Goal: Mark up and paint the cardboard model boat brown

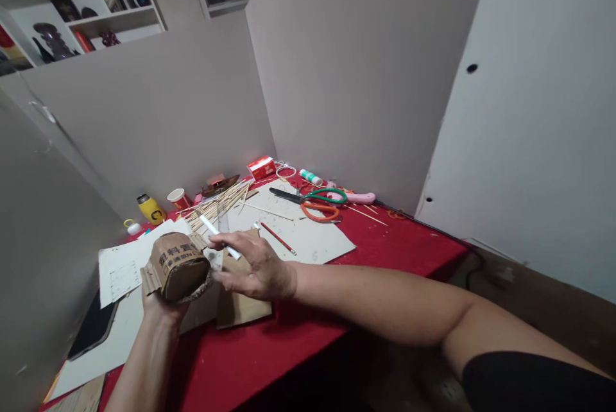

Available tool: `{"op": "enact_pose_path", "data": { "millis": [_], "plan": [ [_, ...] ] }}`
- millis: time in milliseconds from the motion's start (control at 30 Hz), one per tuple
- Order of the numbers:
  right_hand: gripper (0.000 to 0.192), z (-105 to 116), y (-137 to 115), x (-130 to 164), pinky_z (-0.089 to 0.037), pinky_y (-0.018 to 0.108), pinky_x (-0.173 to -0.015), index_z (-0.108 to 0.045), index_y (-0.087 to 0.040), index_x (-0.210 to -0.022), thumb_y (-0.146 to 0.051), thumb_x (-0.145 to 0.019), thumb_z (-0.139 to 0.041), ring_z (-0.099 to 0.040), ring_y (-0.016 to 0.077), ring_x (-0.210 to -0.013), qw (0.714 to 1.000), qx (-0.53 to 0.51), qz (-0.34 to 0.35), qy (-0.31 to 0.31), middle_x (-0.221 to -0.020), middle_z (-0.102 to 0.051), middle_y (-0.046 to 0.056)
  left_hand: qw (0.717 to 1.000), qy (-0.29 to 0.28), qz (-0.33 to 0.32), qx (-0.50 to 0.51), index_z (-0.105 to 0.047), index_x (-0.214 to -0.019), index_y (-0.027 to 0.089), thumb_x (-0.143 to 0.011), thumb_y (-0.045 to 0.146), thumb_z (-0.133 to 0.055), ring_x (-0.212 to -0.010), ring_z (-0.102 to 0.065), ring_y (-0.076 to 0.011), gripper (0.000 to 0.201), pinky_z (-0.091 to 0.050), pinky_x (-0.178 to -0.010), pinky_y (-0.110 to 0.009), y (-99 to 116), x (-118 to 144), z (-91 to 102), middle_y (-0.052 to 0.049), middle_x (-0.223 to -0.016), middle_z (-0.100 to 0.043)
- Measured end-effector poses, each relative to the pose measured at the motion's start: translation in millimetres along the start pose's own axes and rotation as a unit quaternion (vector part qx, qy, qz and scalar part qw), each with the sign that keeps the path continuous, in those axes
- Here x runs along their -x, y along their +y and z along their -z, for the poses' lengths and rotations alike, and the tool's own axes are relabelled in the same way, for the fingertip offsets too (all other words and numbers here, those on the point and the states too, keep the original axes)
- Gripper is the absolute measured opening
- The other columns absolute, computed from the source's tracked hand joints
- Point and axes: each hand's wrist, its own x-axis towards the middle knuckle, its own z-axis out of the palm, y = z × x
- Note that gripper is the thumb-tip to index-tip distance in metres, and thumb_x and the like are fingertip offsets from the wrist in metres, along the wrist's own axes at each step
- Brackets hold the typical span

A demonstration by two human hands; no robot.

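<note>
Gripping cardboard roll (178, 269) in left hand (161, 303); right hand (257, 269), holding white pen (220, 237), touching roll.

black chinese characters are printed on the cardboard piece (179, 266), too blurred to read

Curved brown cardboard piece (179, 267) with printed black characters, held up near-left above the red table, white pen (219, 236) slanting just right of it — both off the surface

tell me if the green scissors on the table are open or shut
Open. The green scissors lie on the white sheet, their two handle loops spread apart beside the orange pair.
</note>
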Motion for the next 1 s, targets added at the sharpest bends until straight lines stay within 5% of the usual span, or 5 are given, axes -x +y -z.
{"op": "enact_pose_path", "data": {
  "millis": [400,700,1000],
  "plan": [
    [0.074,-7,-2,7,-0.050,0.039,-0.104,-0.039,-0.016,-0.142,-0.050,-0.083,-0.070,-0.059,0.0256,-0.122,0.999,0.014,0.006,-0.032,-0.131,-0.062,0.017,1.000,0.021,-0.005,0.016,-0.066,-0.111,0.020,-0.093,0.033,-0.042,-0.072,-0.068,-0.0222,0.032,-0.057,-0.069,-0.038,-5,-1,-6.8,-0.003,-0.081,-0.072],
    [0.078,-8,-1,12,-0.048,0.045,-0.106,-0.036,-0.019,-0.145,-0.048,-0.082,-0.072,-0.056,0.0280,-0.125,0.996,0.004,-0.053,-0.071,-0.134,-0.059,0.017,0.999,0.042,0.006,0.009,-0.066,-0.100,0.017,-0.097,0.035,-0.037,-0.060,-0.067,-0.0198,0.034,-0.057,-0.059,-0.033,-13,12,-17.3,-0.004,-0.073,-0.071],
    [0.072,-4,-3,9,-0.048,0.046,-0.105,-0.037,-0.022,-0.144,-0.042,-0.084,-0.072,-0.057,0.0280,-0.124,0.997,0.016,-0.056,-0.057,-0.132,-0.060,0.016,0.999,-0.034,0.002,0.002,-0.064,-0.122,0.014,-0.097,0.037,-0.040,-0.075,-0.071,-0.0224,0.041,-0.058,-0.076,-0.037,-14,17,-21.3,-0.008,-0.088,-0.075]
  ]
}}
